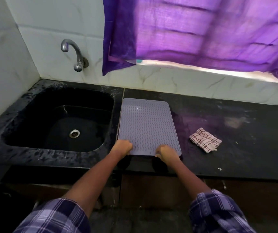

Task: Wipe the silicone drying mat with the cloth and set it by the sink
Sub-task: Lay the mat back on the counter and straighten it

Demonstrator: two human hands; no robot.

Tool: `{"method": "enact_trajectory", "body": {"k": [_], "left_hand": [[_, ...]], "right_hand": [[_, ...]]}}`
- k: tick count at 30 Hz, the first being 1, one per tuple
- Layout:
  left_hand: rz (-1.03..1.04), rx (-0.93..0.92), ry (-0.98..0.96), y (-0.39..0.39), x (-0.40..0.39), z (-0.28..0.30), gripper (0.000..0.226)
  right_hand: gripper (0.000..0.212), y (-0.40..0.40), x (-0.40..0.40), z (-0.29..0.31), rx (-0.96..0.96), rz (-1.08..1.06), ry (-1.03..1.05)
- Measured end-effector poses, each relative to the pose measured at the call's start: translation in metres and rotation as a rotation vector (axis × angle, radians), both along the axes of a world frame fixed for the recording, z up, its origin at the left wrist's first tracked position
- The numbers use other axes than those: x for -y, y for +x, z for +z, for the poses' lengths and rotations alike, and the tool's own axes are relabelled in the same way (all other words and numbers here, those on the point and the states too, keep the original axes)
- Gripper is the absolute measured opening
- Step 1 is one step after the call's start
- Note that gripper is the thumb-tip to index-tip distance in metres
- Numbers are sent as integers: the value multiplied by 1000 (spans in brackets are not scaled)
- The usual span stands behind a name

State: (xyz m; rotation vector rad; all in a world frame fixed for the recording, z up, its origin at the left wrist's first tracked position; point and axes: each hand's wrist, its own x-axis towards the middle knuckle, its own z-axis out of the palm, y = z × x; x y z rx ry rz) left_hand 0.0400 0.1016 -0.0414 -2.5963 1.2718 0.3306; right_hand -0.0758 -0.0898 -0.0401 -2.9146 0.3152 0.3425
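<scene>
The grey silicone drying mat (147, 125) with a wavy ribbed surface lies flat on the black counter, its left edge right beside the sink (25, 105). My left hand (122, 147) grips the mat's near left corner. My right hand (166, 152) grips its near edge towards the right corner. The checked cloth (205, 139), white with dark red lines, lies crumpled on the counter to the right of the mat, apart from both hands.
A black counter (235, 148) runs to the right. A chrome tap (74, 52) sticks out of the tiled wall above the sink. A purple curtain (202, 34) hangs over the window behind the counter. The sink drain (74, 133) is uncovered.
</scene>
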Motion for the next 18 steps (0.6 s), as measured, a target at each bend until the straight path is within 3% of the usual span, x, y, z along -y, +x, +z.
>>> {"method": "enact_trajectory", "body": {"k": [7, 18], "left_hand": [[-164, 105, 62, 6, 10, 1, 29], [-228, 163, 48, 1, -3, -6, 31]], "right_hand": [[26, 10, -8, 0, -49, 57, -88], [26, 5, -24, -2, -42, 91, -138]]}}
